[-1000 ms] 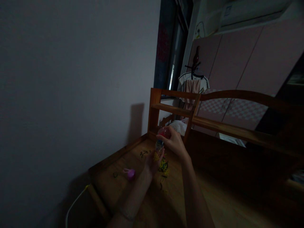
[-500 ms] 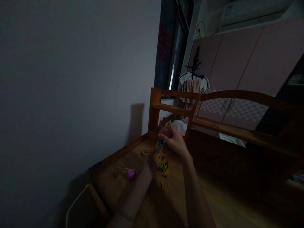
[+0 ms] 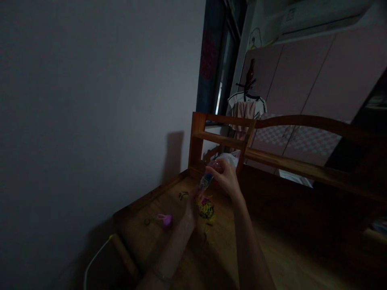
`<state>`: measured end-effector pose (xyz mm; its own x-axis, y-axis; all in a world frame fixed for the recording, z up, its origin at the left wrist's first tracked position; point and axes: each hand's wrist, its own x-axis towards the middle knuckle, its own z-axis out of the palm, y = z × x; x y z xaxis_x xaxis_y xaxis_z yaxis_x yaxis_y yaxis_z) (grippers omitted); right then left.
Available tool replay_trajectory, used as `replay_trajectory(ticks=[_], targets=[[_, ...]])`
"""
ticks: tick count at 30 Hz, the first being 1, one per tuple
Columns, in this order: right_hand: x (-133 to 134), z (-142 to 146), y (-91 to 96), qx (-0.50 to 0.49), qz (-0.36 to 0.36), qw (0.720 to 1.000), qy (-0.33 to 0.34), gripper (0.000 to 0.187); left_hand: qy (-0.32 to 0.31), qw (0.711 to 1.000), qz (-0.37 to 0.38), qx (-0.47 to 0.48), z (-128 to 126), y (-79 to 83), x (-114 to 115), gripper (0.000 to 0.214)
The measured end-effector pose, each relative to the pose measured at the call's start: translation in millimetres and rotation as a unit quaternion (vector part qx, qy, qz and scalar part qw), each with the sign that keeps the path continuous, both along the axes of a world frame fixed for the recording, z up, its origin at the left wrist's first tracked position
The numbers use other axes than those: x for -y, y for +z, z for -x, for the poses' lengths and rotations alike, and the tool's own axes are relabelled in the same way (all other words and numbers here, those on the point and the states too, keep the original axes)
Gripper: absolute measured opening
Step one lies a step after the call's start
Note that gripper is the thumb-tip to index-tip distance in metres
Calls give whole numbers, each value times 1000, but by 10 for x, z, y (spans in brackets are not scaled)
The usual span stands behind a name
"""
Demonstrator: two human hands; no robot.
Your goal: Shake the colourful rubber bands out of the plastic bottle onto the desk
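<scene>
My right hand is closed round the upper end of a small clear plastic bottle with a blue patch on its side. The bottle tilts, its lower end down to the left. At that lower end is my left hand; its fingers are dim and blurred, so their grip is unclear. Just right of the left hand, a pile of small yellow and black bands lies on the wooden tabletop, with a pink bit at its top. A purple cap-like piece with a loop rests to the left.
A few dark loose bands lie behind my left hand, and one dark ring near the purple piece. A wooden shelf rail rises along the back. The wall borders the left side. A white cord hangs at the left corner.
My right hand and the bottle's upper end have shifted slightly right and the bottle leans more. My left hand has turned a little, and more of the band pile shows.
</scene>
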<state>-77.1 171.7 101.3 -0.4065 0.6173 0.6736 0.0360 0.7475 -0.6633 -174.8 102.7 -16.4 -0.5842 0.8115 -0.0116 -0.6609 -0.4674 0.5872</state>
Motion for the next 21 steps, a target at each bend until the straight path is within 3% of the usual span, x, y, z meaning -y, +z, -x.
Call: replay_trajectory(ticks=[6,12,16,21], targets=[[-106,2,-51,-20,30,998,-47,41,2,1000,8,0,-3,67,20,25],[-184,-17,-94,-23,75,995,-61,40,-46,999,-2,15,-34,97,63,35],[-252,22,-175,15,96,995,-22,38,-85,995,-39,35,-63,95,64,37],[-265,93,-276,68,109,991,49,37,-68,996,-32,56,-49,-28,-27,18]])
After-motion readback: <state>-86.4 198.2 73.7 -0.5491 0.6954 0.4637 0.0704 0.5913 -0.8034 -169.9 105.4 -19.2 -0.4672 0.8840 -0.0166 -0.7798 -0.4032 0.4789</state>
